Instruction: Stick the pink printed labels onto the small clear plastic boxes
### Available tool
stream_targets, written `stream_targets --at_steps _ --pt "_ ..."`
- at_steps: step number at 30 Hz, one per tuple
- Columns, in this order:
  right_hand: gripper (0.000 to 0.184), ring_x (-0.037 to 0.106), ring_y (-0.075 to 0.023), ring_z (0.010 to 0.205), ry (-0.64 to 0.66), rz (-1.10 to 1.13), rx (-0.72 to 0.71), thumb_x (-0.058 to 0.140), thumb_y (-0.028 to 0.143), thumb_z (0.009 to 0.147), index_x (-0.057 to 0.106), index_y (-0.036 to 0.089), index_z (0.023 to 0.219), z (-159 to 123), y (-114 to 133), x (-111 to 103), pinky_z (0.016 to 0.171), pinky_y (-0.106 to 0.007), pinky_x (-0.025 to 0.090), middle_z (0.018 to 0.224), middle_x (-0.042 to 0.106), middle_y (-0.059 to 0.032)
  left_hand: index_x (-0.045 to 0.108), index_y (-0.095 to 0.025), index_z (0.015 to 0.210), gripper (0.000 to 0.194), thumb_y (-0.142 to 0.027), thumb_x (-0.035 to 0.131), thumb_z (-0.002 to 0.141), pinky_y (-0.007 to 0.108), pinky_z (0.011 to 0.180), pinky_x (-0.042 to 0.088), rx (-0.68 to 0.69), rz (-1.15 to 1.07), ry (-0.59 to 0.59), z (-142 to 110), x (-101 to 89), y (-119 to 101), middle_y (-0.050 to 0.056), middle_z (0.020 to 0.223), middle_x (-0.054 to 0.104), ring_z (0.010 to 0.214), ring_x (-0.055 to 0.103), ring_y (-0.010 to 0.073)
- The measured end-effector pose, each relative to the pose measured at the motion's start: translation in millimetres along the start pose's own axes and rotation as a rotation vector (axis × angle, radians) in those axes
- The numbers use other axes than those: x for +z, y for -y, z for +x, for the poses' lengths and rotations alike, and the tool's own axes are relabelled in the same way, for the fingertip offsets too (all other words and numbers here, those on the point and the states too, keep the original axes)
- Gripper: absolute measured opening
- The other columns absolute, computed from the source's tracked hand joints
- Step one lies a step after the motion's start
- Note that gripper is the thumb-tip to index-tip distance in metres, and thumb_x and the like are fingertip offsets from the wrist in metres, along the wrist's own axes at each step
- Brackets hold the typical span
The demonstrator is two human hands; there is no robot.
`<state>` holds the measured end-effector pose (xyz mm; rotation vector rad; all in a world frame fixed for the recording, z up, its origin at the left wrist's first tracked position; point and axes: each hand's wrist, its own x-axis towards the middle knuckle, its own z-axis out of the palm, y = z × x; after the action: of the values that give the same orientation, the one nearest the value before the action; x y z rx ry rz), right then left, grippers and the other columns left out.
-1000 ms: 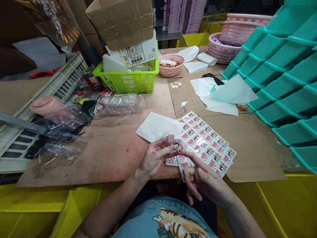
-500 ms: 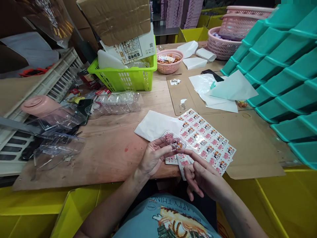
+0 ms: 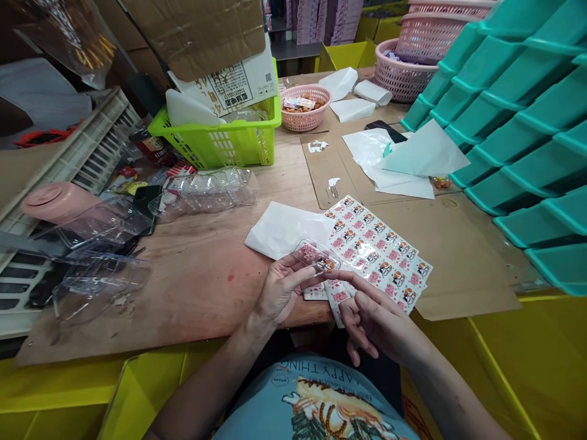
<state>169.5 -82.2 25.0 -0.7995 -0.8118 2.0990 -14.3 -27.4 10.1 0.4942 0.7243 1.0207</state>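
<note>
My left hand (image 3: pixel 280 290) grips a small clear plastic case (image 3: pixel 316 256) with a pink and orange sticker on it, just above the table's near edge. My right hand (image 3: pixel 372 318) reaches in from the right, its index finger stretched out and pressing the sticker at the case's right end, the other fingers curled. Under and behind the case lies a sheet of matching stickers (image 3: pixel 378 250) in rows. A white paper sheet (image 3: pixel 284 229) lies beside it on the left.
Clear plastic shells (image 3: pixel 206 190) lie at mid left, with a green basket (image 3: pixel 220 143) behind them. A small pink basket (image 3: pixel 305 110) stands at the back. Teal bins (image 3: pixel 523 134) are stacked at right. Yellow bins (image 3: pixel 527 373) line the near edge.
The view has tilted down and right a little, so everything sits higher and further left. My hands keep the same hold on the case, the right finger still on the sticker.
</note>
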Motion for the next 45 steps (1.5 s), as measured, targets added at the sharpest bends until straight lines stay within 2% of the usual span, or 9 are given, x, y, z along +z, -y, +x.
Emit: stream_targets --at_steps 12,17,25,33,35,39,45 --pt "0.051 0.042 -0.0064 0.034 -0.016 -0.066 0.031 0.047 0.043 0.100 0.032 0.023 0.145 -1 5 -1 0.043 -0.026 0.053 0.055 0.054 0.0070 0.073 -0.018 0.100 0.025 -0.008 0.071 0.077 0.042 0.096 0.055 0.029 0.010 0.046 0 -0.6 1 0.003 0.102 0.076 0.098 0.070 0.0185" --pt "0.051 0.046 -0.0071 0.034 -0.042 -0.090 0.033 0.049 0.044 0.099 0.032 0.024 0.143 -1 7 0 0.042 -0.024 0.051 0.055 0.053 0.0077 0.073 -0.019 0.099 0.025 -0.009 0.073 0.076 0.042 0.098 0.054 0.017 0.002 0.015 -1 0.4 3 0.002 0.103 0.076 0.099 0.070 0.0191" --pt "0.052 0.049 -0.0074 0.035 -0.040 -0.162 0.028 0.051 0.045 0.098 0.033 0.022 0.142 -1 11 4 0.036 -0.015 0.037 0.055 0.055 0.0072 0.073 -0.020 0.100 0.027 -0.009 0.073 0.075 0.041 0.097 0.055 0.034 0.011 -0.009 -2 0.2 5 0.002 0.105 0.076 0.102 0.069 0.0200" --pt "0.052 0.048 -0.0070 0.034 -0.070 -0.185 0.019 0.052 0.046 0.097 0.034 0.022 0.140 -2 13 7 0.035 -0.015 0.036 0.053 0.054 0.0082 0.074 -0.022 0.098 0.026 -0.008 0.071 0.076 0.043 0.099 0.053 0.040 0.005 -0.016 -5 1.1 8 0.001 0.105 0.076 0.104 0.069 0.0211" --pt "0.053 0.047 -0.0070 0.034 -0.071 -0.193 0.018 0.053 0.046 0.097 0.034 0.022 0.140 -2 13 7 0.035 -0.015 0.036 0.053 0.054 0.0085 0.074 -0.020 0.099 0.024 -0.010 0.071 0.077 0.043 0.100 0.052 0.018 -0.001 -0.001 -5 2.0 7 0.002 0.105 0.076 0.105 0.069 0.0220" --pt "0.052 0.047 -0.0071 0.034 -0.076 -0.219 0.014 0.051 0.046 0.098 0.033 0.022 0.140 -1 13 7 0.036 -0.016 0.035 0.052 0.054 0.0086 0.073 -0.017 0.099 0.018 -0.027 0.066 0.086 0.043 0.096 0.055 -0.035 -0.040 -0.004 -2 4.6 2 0.007 0.107 0.075 0.104 0.069 0.0230" --pt "0.054 0.043 -0.0084 0.034 -0.095 -0.271 -0.009 0.050 0.050 0.097 0.034 0.021 0.140 2 13 9 0.037 -0.019 0.041 0.049 0.050 0.0102 0.074 -0.016 0.090 0.015 -0.028 0.072 0.081 0.040 0.089 0.058 0.080 0.005 -0.119 0 7.1 6 0.006 0.098 0.076 0.092 0.072 0.0203"
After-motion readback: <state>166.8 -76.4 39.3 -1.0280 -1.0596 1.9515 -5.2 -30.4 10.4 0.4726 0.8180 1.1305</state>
